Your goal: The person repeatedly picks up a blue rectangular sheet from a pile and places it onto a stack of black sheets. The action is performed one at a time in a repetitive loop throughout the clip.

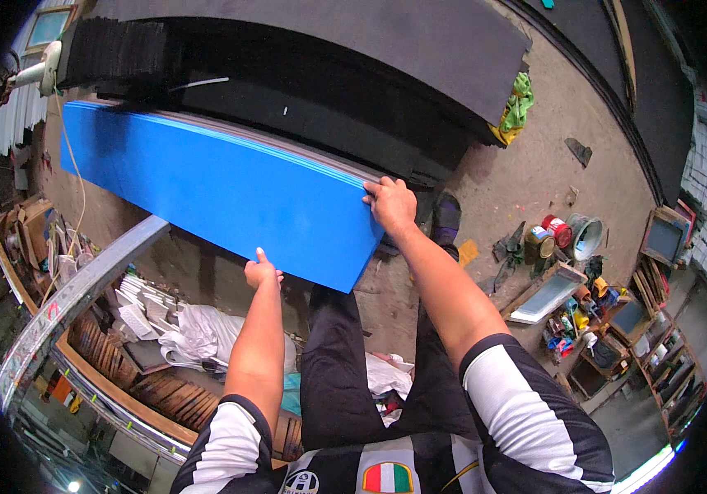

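Note:
A long stack of thin blue sheets (221, 193) lies at a slant in front of me, its layered edges showing along the far side. My right hand (392, 203) grips the far right corner, fingers bent over the edge. At the near edge my left hand (263, 272) holds on, thumb on the blue face and the other fingers mostly hidden below. Behind the blue stack, a greyish sheet edge runs alongside a dark recess. Big black sheets (353, 41) overhang that recess.
A metal rail (81, 300) slants in from the left, meeting the blue stack's near edge. Crumpled white sacks (213, 333) lie near my feet. Paint cans (539, 242), a bucket (586, 237) and framed screens (547, 294) stand on the floor at right. Green-yellow cloth (516, 109) hangs by the black sheets.

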The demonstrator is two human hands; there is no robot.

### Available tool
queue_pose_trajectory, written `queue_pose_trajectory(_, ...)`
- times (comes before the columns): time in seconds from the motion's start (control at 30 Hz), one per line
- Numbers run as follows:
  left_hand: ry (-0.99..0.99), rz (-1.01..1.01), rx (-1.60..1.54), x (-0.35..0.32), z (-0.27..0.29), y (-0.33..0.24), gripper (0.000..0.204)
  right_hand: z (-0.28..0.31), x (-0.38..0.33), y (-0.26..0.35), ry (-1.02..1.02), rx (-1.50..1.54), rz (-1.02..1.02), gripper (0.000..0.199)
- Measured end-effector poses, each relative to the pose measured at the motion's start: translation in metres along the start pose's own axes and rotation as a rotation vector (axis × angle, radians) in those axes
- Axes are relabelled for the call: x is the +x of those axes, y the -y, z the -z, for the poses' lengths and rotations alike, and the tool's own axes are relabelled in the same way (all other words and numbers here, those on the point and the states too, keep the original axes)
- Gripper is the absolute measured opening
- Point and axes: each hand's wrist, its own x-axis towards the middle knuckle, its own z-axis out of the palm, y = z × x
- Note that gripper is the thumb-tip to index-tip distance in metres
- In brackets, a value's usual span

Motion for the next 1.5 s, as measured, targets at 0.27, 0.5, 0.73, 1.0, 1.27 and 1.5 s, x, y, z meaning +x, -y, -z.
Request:
queue_pose_trajectory(0.27,0.197,0.137,-0.194,0.041,0.002,0.012,0.055,0.011,0.001,0.014,0.201,-0.035,0.004,0.032)
queue_pose_trajectory(0.5,0.152,-0.2,0.066,-0.026,-0.003,0.019,0.078,0.049,-0.059,0.016,0.2,0.094,-0.096,0.077)
queue_pose_trajectory(0.73,0.617,-1.282,0.529,-0.257,0.003,-0.029,0.043,0.169,-0.2,-0.012,0.145,0.444,-0.317,0.06)
queue_pose_trajectory(1.0,0.983,-1.555,0.727,-0.513,0.031,-0.071,0.037,0.295,-0.319,-0.109,-0.199,0.71,-0.428,0.051)
queue_pose_trajectory(1.27,1.144,-1.781,0.888,-0.705,-0.006,-0.074,0.038,0.405,-0.414,-0.226,-0.411,0.767,-0.556,0.051)
queue_pose_trajectory(1.5,1.316,-1.824,0.75,-0.811,-0.035,-0.077,0.034,0.46,-0.434,-0.284,-0.549,0.78,-0.547,0.05)
